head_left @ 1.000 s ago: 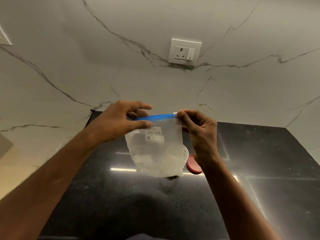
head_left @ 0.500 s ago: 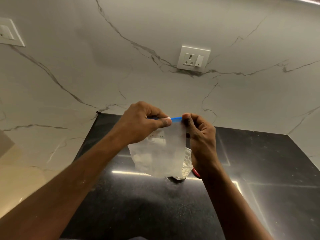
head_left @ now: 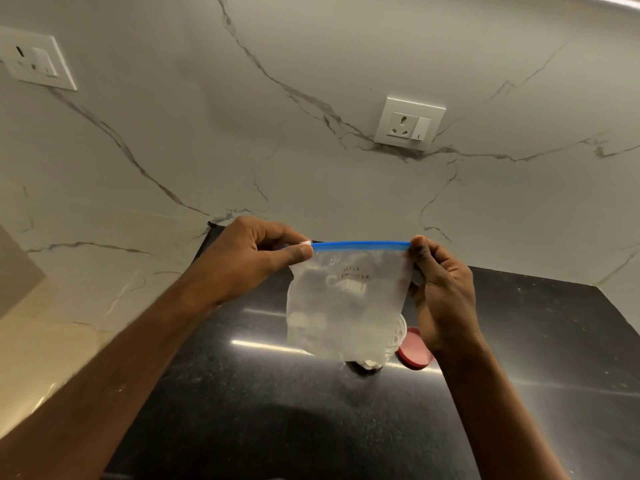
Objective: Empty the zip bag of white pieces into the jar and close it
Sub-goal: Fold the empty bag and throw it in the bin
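**Still sealed, bag held level above the jar**

Now we have the clear plastic zip bag with the blue seal strip (head_left: 346, 299) hanging between our hands above the black polished stone counter (head_left: 242, 393). Our left hand (head_left: 256, 254) is pinched shut on the strip's end at nine o'clock, where a small white slider tab (head_left: 305, 243) shows; our right hand (head_left: 440, 289) is pinched on the end at three o'clock. The strip's long axis runs straight from nine to three, taut and level, and the white pieces (head_left: 304, 320) sag in the bag's bottom.

From our hands, the clear jar (head_left: 398, 336) lies at six o'clock, on the counter behind the bag's lower right corner, mostly hidden by it. Its round red lid (head_left: 415, 349) lies flat just beside it at four o'clock, under our right wrist.

We judge the seal looks unopened, so the slide should run along that strip first. Our right hand is nearer the jar.
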Tool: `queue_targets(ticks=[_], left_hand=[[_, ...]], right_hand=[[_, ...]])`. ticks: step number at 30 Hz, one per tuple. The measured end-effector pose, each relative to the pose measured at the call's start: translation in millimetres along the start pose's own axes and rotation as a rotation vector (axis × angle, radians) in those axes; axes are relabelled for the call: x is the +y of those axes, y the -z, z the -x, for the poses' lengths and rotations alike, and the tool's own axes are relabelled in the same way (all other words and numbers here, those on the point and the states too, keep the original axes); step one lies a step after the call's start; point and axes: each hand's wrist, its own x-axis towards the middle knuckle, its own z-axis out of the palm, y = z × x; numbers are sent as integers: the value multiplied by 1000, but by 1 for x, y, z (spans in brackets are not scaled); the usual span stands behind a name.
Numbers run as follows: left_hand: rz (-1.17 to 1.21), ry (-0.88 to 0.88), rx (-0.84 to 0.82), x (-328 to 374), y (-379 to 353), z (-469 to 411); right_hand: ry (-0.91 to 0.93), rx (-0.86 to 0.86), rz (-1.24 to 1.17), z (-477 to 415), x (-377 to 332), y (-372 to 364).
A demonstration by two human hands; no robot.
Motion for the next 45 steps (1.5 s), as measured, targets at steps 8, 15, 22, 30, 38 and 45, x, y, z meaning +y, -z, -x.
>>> queue_targets(ticks=[8, 15, 22, 30, 38, 45], left_hand=[[421, 185, -85, -32, -41, 17], [565, 269, 43, -37, -46, 16], [579, 433, -246, -51, -24, 26], [1110, 472, -139, -67, -14, 37], [556, 236, -169, -61, -28, 41], [708, 280, 195, -55, -47, 21]], right_hand=[[-114, -84, -123, -11, 0, -12], [-286, -497, 209, 10, 30, -2], [-369, -413, 113, 13, 40, 5], [-546, -215, -206, 16, 48, 4], [-682, -48, -347, 17, 48, 5], [-579, -235, -214, 19, 40, -3]])
